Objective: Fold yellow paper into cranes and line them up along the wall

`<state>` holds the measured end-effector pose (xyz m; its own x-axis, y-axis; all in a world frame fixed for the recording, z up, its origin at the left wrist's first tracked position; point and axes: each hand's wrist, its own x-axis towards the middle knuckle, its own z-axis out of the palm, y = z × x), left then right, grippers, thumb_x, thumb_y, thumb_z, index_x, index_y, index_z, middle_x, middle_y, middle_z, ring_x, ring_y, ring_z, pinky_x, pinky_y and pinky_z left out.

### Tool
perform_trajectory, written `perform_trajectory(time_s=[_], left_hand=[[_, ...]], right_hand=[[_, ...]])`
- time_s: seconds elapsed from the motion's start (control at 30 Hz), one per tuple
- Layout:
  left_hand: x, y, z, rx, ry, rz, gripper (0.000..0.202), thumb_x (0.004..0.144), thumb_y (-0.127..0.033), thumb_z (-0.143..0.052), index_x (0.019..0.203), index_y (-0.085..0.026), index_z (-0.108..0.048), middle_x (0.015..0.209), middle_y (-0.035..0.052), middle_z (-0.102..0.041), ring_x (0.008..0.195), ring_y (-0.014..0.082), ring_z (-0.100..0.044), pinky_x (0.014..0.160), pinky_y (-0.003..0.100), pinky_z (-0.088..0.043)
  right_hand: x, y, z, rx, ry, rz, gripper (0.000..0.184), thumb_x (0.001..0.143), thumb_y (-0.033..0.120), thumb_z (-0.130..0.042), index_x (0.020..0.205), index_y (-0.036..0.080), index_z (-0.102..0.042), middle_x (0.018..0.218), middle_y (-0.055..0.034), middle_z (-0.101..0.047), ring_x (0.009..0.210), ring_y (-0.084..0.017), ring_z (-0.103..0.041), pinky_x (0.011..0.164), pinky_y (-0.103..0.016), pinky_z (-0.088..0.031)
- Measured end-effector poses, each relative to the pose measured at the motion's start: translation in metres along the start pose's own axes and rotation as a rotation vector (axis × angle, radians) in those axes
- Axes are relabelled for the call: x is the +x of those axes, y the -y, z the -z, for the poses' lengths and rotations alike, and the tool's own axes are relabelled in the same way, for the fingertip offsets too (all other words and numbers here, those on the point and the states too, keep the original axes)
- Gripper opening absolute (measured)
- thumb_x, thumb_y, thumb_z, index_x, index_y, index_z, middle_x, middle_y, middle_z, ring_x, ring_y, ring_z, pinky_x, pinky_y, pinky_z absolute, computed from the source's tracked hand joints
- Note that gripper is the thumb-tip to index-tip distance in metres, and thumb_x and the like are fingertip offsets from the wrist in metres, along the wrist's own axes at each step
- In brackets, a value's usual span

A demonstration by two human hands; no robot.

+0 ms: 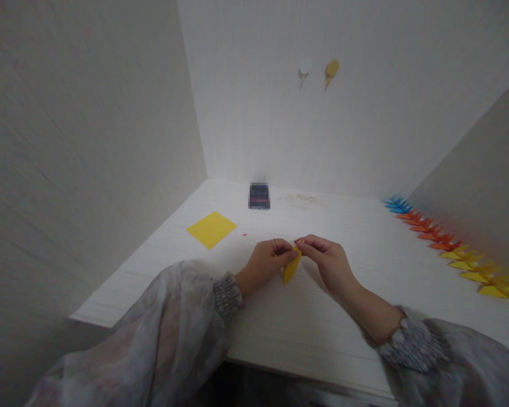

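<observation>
A small folded piece of yellow paper (292,269) is held over the white table between my two hands. My left hand (268,262) pinches it from the left, thumb on top. With thumb and fingertips my right hand (327,259) grips its upper tip. The lower part of the folded paper hangs as a narrow point, and its upper end is mostly covered by my fingers. A flat square sheet of yellow paper (212,229) lies on the table to the left of my hands.
Along the right wall stands a row of folded paper figures (445,240) in blue, orange-red and yellow. A dark, blurred-out device (259,196) sits near the back wall. A tiny red scrap (245,234) lies on the white table (348,220). Two hooks (331,69) hang on the back wall.
</observation>
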<state>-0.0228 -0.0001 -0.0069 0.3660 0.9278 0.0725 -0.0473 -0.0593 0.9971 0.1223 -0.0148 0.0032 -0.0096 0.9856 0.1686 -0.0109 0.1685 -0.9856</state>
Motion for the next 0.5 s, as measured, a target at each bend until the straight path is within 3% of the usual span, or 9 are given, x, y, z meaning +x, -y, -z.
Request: perform_trajectory(time_s=[0.23, 0.5], left_hand=[[-0.0005, -0.0006, -0.0006, -0.045, 0.048, 0.003, 0.027, 0.064, -0.038, -0.063, 0.072, -0.012, -0.060, 0.063, 0.0003, -0.057, 0.056, 0.0081, -0.049, 0.055, 0.021, -0.040], [0.0008, -0.0008, 0.0008, -0.130, 0.016, 0.067, 0.025, 0.061, -0.035, -0.065, 0.067, -0.011, -0.060, 0.061, -0.0002, -0.057, 0.055, 0.0085, -0.050, 0.056, 0.023, -0.040]], right_hand=[[-0.0007, -0.0004, 0.0010, 0.003, 0.030, 0.012, 0.011, 0.066, 0.028, -0.066, 0.073, 0.020, -0.068, 0.076, -0.0015, -0.066, 0.073, -0.014, -0.057, 0.073, -0.029, -0.044], [0.0014, -0.0029, 0.0006, 0.023, 0.052, -0.001, 0.013, 0.065, 0.028, -0.066, 0.075, 0.020, -0.069, 0.082, -0.0025, -0.067, 0.076, -0.014, -0.058, 0.076, -0.030, -0.045]])
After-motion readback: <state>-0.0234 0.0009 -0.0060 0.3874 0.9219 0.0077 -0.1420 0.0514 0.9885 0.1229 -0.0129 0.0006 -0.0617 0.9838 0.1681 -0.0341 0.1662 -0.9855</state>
